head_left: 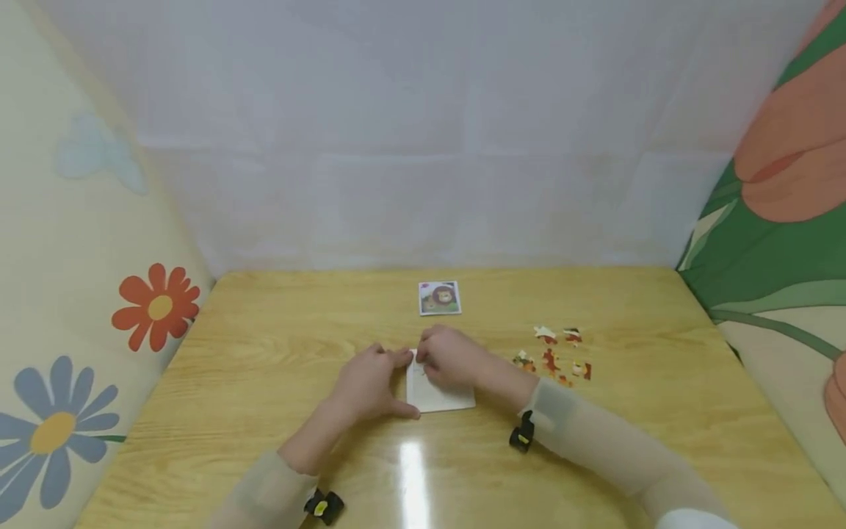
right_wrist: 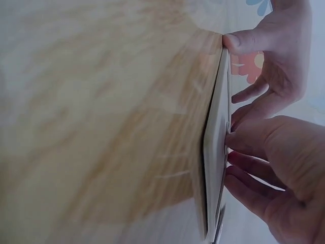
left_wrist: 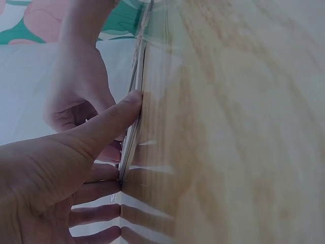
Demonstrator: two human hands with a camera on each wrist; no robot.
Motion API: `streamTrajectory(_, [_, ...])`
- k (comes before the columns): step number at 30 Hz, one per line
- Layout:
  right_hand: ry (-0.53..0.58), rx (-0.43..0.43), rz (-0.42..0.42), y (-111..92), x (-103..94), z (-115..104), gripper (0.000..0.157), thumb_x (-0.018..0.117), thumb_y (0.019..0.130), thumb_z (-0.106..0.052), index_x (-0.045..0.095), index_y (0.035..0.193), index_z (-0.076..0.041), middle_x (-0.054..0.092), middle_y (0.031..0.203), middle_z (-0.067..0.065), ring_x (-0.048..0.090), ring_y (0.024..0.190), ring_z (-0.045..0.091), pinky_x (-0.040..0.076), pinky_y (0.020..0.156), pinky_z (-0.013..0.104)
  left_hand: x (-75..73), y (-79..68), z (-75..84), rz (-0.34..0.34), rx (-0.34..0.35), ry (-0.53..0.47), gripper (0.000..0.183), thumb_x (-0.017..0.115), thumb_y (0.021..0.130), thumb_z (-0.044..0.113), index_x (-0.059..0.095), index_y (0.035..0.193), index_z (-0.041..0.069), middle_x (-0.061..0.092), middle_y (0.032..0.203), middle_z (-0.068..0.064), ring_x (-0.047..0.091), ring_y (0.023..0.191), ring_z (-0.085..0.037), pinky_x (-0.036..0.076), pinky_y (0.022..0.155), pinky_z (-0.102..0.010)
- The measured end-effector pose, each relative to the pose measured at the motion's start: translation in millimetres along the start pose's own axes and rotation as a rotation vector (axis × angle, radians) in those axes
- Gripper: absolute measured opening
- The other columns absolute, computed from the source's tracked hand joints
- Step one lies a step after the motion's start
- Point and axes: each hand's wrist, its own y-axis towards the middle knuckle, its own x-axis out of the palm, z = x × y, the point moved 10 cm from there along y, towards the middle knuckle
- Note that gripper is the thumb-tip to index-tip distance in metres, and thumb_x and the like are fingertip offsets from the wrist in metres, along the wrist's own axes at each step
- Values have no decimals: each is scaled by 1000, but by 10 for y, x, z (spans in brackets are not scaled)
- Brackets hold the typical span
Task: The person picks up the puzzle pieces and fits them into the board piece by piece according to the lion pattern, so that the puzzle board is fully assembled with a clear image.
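A small white puzzle board [head_left: 444, 397] lies flat on the wooden table in front of me. My left hand [head_left: 369, 383] is spread along its left side, thumb at the near corner and fingertips by the far one. In the left wrist view, that thumb [left_wrist: 114, 118] lies straight against the board's edge. Over the board's far left corner, my right hand [head_left: 456, 358] has its fingers bent down to the surface. It pinches a small puzzle piece there, mostly hidden by the fingers. The right wrist view shows the right hand's thumb and fingertips [right_wrist: 241, 142] touching the board.
Several loose puzzle pieces [head_left: 550, 361] lie scattered to the right, beside my right forearm. Beyond the board sits a square picture card [head_left: 439, 298] with a lion on it. A white cloth [head_left: 423, 206] hangs behind the table [head_left: 277, 323], with flower-patterned panels at both sides.
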Motion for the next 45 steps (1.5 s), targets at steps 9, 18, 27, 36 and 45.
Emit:
streamTrajectory(9, [94, -50, -1, -72, -113, 124, 17, 74, 96, -11, 81, 111, -7, 78, 113, 7, 73, 107, 22, 61, 100, 36, 10, -18, 36, -9, 9, 31, 100, 97, 61, 64, 67, 144, 18, 73, 139, -11, 68, 113, -38, 64, 87, -53])
streamTrajectory(18, [118, 56, 80, -355, -742, 770, 24, 67, 98, -9, 77, 118, -2, 77, 120, 15, 73, 111, 31, 61, 100, 46, 13, -16, 103, -47, 52, 107, 95, 92, 66, 66, 65, 147, 24, 68, 145, -16, 68, 118, -41, 63, 92, -56])
streamTrajectory(27, [60, 138, 78, -735, -1067, 1254, 23, 66, 101, -5, 75, 121, 0, 76, 117, 18, 73, 108, 36, 62, 95, 52, -8, -31, 93, -62, 11, 86, 97, 94, 66, 64, 65, 148, 19, 70, 141, -19, 67, 118, -40, 62, 92, -55])
streamTrajectory(36, [34, 137, 39, -971, -1056, 1414, 20, 65, 99, -1, 76, 115, 4, 78, 109, 18, 76, 97, 30, 65, 87, 45, -14, -35, 73, -50, -1, 81, 101, 94, 64, 65, 65, 148, 18, 73, 130, -22, 68, 113, -39, 63, 88, -54])
streamTrajectory(45, [11, 204, 85, -1142, -1007, 1553, 17, 68, 93, 1, 76, 106, 7, 78, 95, 16, 73, 84, 24, 65, 79, 44, -14, -40, 77, -48, 2, 71, 101, 95, 64, 65, 66, 146, 15, 73, 130, -22, 68, 113, -38, 63, 89, -53])
